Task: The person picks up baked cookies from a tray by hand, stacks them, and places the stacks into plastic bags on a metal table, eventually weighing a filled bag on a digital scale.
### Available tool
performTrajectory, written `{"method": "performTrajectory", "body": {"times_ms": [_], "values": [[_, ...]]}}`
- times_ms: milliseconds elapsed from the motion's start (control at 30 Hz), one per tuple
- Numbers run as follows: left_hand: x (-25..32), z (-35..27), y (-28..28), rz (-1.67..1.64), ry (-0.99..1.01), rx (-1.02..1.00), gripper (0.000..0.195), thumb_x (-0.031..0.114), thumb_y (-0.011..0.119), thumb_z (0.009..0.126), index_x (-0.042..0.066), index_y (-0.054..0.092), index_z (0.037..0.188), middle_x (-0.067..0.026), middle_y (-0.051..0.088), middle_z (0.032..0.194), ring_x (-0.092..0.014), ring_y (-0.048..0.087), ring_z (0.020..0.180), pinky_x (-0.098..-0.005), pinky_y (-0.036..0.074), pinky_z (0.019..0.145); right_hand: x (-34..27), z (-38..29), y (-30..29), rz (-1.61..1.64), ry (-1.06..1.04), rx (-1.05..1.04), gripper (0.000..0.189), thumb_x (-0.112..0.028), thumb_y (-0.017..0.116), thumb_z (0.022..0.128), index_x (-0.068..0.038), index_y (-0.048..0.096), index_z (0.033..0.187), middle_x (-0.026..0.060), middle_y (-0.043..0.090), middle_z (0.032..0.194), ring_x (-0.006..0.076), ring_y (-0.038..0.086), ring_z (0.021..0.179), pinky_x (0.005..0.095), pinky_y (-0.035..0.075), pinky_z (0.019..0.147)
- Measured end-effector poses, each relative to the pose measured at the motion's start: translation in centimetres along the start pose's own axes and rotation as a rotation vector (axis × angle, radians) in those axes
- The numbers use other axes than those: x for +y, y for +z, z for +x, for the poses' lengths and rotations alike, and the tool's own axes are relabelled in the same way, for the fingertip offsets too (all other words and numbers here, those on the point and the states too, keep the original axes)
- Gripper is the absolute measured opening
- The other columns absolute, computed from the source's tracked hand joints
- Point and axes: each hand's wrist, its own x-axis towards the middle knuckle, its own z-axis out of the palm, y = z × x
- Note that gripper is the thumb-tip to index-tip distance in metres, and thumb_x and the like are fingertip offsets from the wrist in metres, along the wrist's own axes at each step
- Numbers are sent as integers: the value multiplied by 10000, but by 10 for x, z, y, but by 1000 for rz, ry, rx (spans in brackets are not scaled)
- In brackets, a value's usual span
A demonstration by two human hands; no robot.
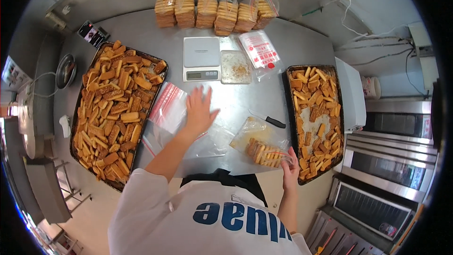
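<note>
With fingers spread, my left hand [199,109] is over the steel table, beside a stack of clear zip-lock bags [168,104]; it holds nothing. My right hand [291,168] pinches the zip end of a clear bag filled with stacked biscuits [266,154], which lies on its side near the table's front edge. Just beyond that bag is a small knife with a black handle [275,122]. A crumpled, oil-stained plastic bag [254,131] lies partly under the biscuits. Loose clear plastic [212,143] is spread below my left forearm.
Baking trays of loose biscuits stand left [164,65] and right [288,88]. A digital scale [201,52], a crumb-strewn flat dish [235,67] and a printed bag pack [260,49] sit ahead. Several filled biscuit bags [207,10] line the back. A phone [91,34] leans at the far left.
</note>
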Motion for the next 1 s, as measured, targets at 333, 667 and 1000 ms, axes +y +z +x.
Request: {"method": "performTrajectory", "body": {"times_ms": [333,667,1000], "values": [[18,-193,-20,26,-89,-118,726,334,777,828,99,506,1458,-188,396,1532,-390,310,1457,-616,259,1142,16,32,-15,-310,-402,-234,510,-342,479,1062,-45,504,1475,143,363,1603,321,448,1403,406,351,1155],[7,-211,8,171,-543,280,695,314,688,896,50,428,1484,-189,368,1565,-399,269,1488,-612,175,1202,-58,66,34,63,0,-247,498,-341,428,1068,25,609,1353,126,609,1370,229,564,1259,342,402,1096],[18,-197,-6,187,-601,162,665,359,692,889,65,476,1445,-110,405,1546,-318,299,1476,-587,167,1221,-155,177,112,340,-100,-349,470,-375,421,1061,-77,617,1367,66,511,1477,190,436,1344,361,378,1045]]}}
